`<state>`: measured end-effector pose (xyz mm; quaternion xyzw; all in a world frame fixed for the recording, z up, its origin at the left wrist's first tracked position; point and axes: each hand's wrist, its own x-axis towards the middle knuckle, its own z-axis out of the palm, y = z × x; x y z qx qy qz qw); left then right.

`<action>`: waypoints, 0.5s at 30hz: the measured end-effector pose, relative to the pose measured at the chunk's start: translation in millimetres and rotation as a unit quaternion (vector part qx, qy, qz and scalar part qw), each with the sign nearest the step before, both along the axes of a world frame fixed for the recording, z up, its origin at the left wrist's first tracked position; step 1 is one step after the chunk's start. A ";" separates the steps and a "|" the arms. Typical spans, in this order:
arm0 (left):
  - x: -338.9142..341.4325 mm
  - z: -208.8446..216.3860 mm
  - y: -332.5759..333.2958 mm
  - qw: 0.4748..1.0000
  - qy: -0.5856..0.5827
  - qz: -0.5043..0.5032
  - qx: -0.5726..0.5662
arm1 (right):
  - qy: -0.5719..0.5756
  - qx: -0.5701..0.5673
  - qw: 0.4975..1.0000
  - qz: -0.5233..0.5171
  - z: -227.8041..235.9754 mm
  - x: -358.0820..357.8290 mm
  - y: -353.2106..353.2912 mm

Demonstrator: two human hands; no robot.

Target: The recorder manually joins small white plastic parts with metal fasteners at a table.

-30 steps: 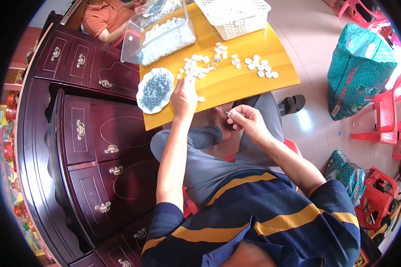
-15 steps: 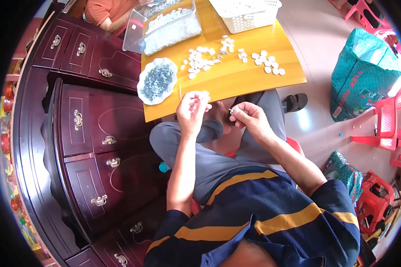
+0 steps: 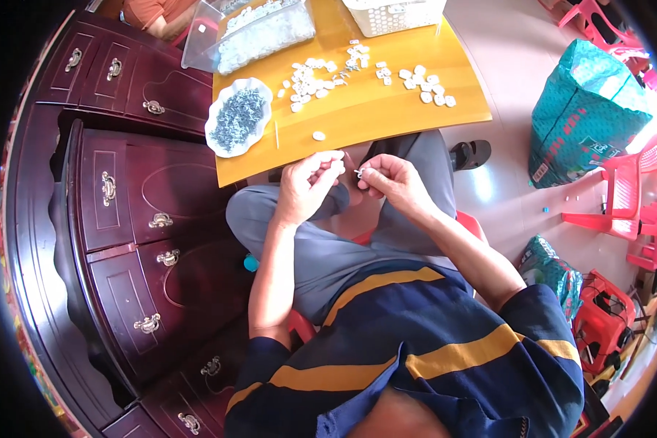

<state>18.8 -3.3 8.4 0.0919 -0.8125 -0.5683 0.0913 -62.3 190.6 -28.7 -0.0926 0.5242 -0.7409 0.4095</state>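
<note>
Above my lap, just in front of the table edge, my two hands are close together. My left hand [image 3: 303, 188] is closed with thumb and fingers in a pinch; something pale and tiny shows at its fingertips, too small to make out. Between the thumb and forefinger of my right hand [image 3: 396, 184] is a small white piece [image 3: 358, 174], its exact kind unclear. One flat, rounded white piece [image 3: 319, 136] lies alone on the yellow table [image 3: 387, 125], beyond my left fingertips. Farther back lie several similar white pieces [image 3: 425, 86] in loose groups.
A scalloped white dish [image 3: 213, 123] holds many thin grey pieces. Behind it stand a clear bin [image 3: 266, 45] of white parts and a white basket [image 3: 394, 20]. A person's arm [image 3: 174, 28] shows far left. Dark drawers [image 3: 124, 197] line the left; a teal bag [image 3: 580, 117] stands right.
The whole view has shifted, moving the table up and left. My left hand has drawn back from the table, and a single white piece now shows by its edge. My right hand still pinches its piece.
</note>
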 end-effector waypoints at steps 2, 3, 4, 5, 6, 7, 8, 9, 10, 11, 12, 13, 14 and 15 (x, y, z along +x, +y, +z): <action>-0.6 -0.4 0.2 1.000 0.007 -0.019 -0.007 | 0.018 0.007 1.000 0.008 -1.3 0.7 -1.1; -1.3 -0.1 0.6 1.000 -0.004 -0.029 -0.001 | 0.018 0.008 1.000 0.007 -2.8 1.3 -0.4; -1.3 0.5 0.6 0.999 -0.015 -0.038 0.004 | 0.024 0.010 1.000 0.009 -4.2 2.1 -0.8; -1.3 0.9 1.1 0.999 -0.015 -0.038 0.004 | 0.031 0.012 0.999 0.010 -4.7 2.5 -1.0; -1.7 1.2 2.1 0.999 -0.013 -0.038 0.019 | 0.031 0.012 0.999 0.010 -4.6 2.5 -0.6; -1.9 1.0 3.2 0.999 -0.012 -0.037 0.033 | 0.022 0.010 1.000 0.008 -2.9 2.2 -0.3; -2.5 0.5 3.6 0.999 -0.011 -0.035 0.033 | 0.014 0.007 1.000 0.006 -1.9 1.8 -0.1; -3.4 -0.4 3.9 0.998 -0.013 -0.025 0.047 | 0.014 0.007 1.000 0.007 -1.9 1.4 0.4; -4.3 -1.5 4.6 0.998 -0.015 -0.015 0.061 | 0.002 -0.002 1.000 0.004 -2.0 0.9 1.5; -4.9 -3.0 5.5 0.998 -0.014 -0.014 0.061 | -0.011 -0.012 1.000 0.000 -1.9 0.6 2.0; -5.5 -4.8 6.5 0.998 -0.010 -0.006 0.064 | -0.010 -0.012 1.000 0.000 -1.6 0.4 2.0; -6.5 -5.4 7.3 0.998 -0.006 0.002 0.066 | -0.010 -0.009 1.000 0.000 -1.3 0.0 2.0; -7.3 -5.5 7.7 0.998 -0.005 0.002 0.066 | -0.009 -0.007 1.000 -0.001 -1.0 -0.4 2.2; -8.2 -5.2 8.0 0.999 -0.006 0.002 0.054 | -0.009 -0.007 1.000 -0.001 -0.2 -0.7 2.7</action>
